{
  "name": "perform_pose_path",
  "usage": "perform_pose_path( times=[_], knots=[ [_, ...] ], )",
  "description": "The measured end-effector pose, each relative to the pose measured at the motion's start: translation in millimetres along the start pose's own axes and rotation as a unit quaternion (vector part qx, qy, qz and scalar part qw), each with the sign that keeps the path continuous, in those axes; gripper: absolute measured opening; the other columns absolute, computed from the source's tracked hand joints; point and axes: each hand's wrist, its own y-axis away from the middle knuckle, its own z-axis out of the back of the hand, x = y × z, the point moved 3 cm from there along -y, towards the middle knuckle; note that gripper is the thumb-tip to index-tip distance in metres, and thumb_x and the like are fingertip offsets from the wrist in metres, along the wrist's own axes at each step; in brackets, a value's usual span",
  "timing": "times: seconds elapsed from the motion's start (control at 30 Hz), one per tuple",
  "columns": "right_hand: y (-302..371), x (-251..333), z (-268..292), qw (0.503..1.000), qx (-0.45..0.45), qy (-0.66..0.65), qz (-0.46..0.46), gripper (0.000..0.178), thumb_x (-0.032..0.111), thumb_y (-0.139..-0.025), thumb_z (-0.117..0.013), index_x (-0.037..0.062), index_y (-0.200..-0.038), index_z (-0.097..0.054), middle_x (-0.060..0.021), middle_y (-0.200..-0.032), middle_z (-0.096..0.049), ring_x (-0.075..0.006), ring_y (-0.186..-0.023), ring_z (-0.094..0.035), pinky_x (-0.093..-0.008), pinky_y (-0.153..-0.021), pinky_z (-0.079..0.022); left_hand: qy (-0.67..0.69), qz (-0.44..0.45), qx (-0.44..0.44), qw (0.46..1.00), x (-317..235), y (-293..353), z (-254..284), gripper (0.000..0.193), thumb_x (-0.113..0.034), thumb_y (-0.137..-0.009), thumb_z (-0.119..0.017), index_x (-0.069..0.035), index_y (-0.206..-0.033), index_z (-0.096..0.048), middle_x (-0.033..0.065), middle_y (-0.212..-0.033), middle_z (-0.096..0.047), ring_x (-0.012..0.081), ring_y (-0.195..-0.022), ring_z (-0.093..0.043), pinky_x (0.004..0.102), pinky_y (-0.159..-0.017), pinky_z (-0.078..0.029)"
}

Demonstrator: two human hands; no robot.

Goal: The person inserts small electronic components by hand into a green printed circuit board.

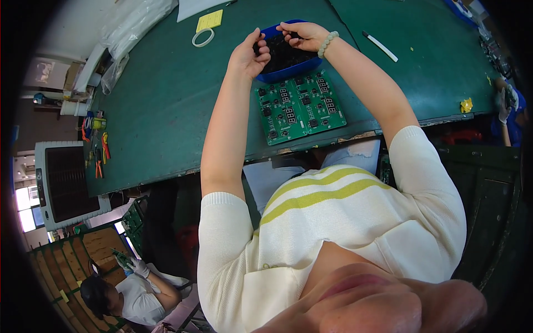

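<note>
Blue bin (288, 72) w/ small black parts (284, 57) sits top ctr of frame on the green worktable (166, 116), and from my remote feed I've got both bare hands up at it. L hand (252, 57) is at the bin's left end, fingers curled in, thumb and index tips close together; I can't tell if anything's pinched there. R hand (307, 38) is over the far right part of the bin, fingers bent, thumb near the index; can't tell what, if anything, is in that grip either. Pale bead bracelet (328, 44) on the R wrist.

Just below the bin, upper ctr, I see a green circuit board panel (300, 111) lying flat, w/ several digit displays and blk comps, near the table edge. Upper left of the bin: white ring (203, 38) beside a yellow note (210, 21). Upper right: slim white tool w/ dark tip (381, 46), lying at a slant. Yellow scrap (466, 105) farther right, by the edge.

Left side of frame: red-and-yellow pliers (105, 145) on the table. Lower left, a co-worker (139, 297) in gloves holds a green board (121, 258).
</note>
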Motion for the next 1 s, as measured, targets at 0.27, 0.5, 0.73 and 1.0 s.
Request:
perform_pose_path(
  times=[0.27, 0.5, 0.73, 1.0],
  knots=[
    [3.8, 8.0, -4.0, 0.928, -0.016, 0.344, 0.144, 0.022, 0.017, -0.087, -0.058, -0.0024, -0.097, -0.057, -0.0018, -0.076, -0.05, -0.0051, -0.06, -0.044, -0.0148, -0.042, -0.033, -0.116, 0.176, 0.113, 0.971, 58.8, 45.0, -11.4, 0.025, -0.033, -0.092, -0.048, -0.01, -0.083, -0.045, -0.0075, -0.053, -0.026, 0.0041, -0.043, -0.02, 0.0191, -0.038, -0.015],
    [17.3, 13.1, 30.0, 0.94, 0.246, 0.064, 0.228, 0.023, 0.024, -0.091, -0.05, 0.004, -0.102, -0.052, -0.0035, -0.071, -0.048, -0.007, -0.048, -0.035, -0.0155, -0.037, -0.027, -0.064, 0.132, 0.064, 0.987, 79.2, 15.1, -6.1, 0.021, -0.028, -0.093, -0.047, -0.007, -0.09, -0.047, -0.0042, -0.06, -0.034, 0.0062, -0.048, -0.027, 0.0192, -0.041, -0.021],
    [89.0, -18.4, 70.5, 0.993, 0.03, -0.016, 0.109, 0.027, 0.013, -0.088, -0.056, -0.0041, -0.108, -0.054, -0.0027, -0.084, -0.051, -0.0033, -0.062, -0.042, -0.0126, -0.042, -0.03, 0.036, 0.029, 0.015, 0.999, 52.3, -16.0, 15.3, 0.012, -0.012, -0.087, -0.056, -0.001, -0.091, -0.056, 0.0069, -0.08, -0.054, 0.0134, -0.065, -0.046, 0.0245, -0.056, -0.041],
    [96.8, -49.6, 96.9, 0.996, -0.051, 0.048, 0.051, 0.023, 0.011, -0.084, -0.062, -0.005, -0.1, -0.059, -0.0059, -0.086, -0.059, -0.0043, -0.062, -0.045, -0.0141, -0.043, -0.033, -0.052, -0.034, -0.06, 0.996, 29.0, 34.8, 66.8, 0.013, -0.008, -0.082, -0.063, 0.001, -0.09, -0.058, 0.007, -0.08, -0.058, 0.01, -0.061, -0.047, 0.0188, -0.05, -0.037]
  ],
)
